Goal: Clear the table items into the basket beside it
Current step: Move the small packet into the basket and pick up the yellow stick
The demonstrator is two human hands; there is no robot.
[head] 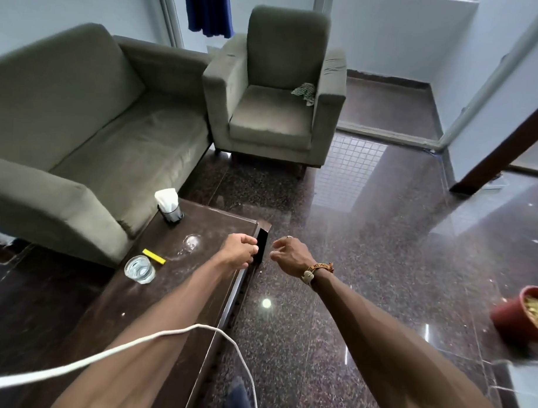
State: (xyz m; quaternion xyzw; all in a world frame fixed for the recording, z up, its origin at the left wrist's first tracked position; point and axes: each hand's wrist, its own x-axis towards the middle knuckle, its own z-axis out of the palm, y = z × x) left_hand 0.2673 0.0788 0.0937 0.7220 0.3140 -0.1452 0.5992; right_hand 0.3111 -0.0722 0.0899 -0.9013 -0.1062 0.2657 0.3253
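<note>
Two bare hands reach over the right edge of the dark brown wooden coffee table (199,232). The left hand (238,251) pinches a thin black flat rectangular object (261,244), held upright at the table's edge, fingers closed on it. The right hand (290,255), wearing a beaded wristband (317,270), hovers just beside it over the dark speckled floor, fingers loosely curled and holding nothing. On the table stand a clear drinking glass (140,269), a small yellow flat strip (154,256), an overturned clear glass (191,243) and a metal holder stuffed with white tissues (169,205). No basket can be made out.
</note>
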